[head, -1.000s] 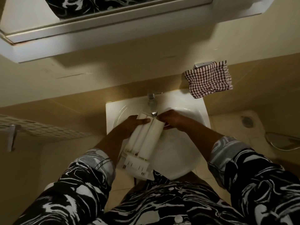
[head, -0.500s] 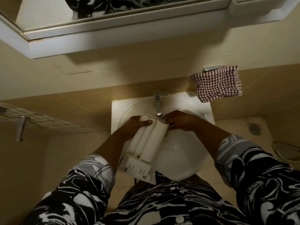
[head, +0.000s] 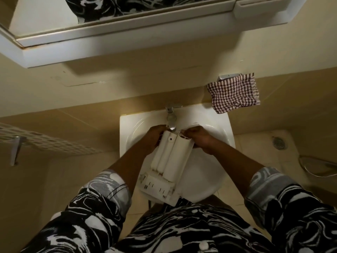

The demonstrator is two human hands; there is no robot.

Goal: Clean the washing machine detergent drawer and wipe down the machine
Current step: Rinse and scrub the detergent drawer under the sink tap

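You hold the white plastic detergent drawer (head: 169, 157) over the white ceramic sink (head: 127, 125), under the chrome tap (head: 171, 118).
Your left hand (head: 155, 138) grips the drawer's left side and your right hand (head: 200, 138) its right side, fingers of both curled round the edges near the far end. The drawer's far end sits just below the tap, its near end overhanging the sink's front rim.

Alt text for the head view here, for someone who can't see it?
A person holds a white drawer over a white sink, its far end under the tap, left hand gripping its left side and right hand its right. A checked cloth hangs on the wall to the right of the tap; a cabinet is above.
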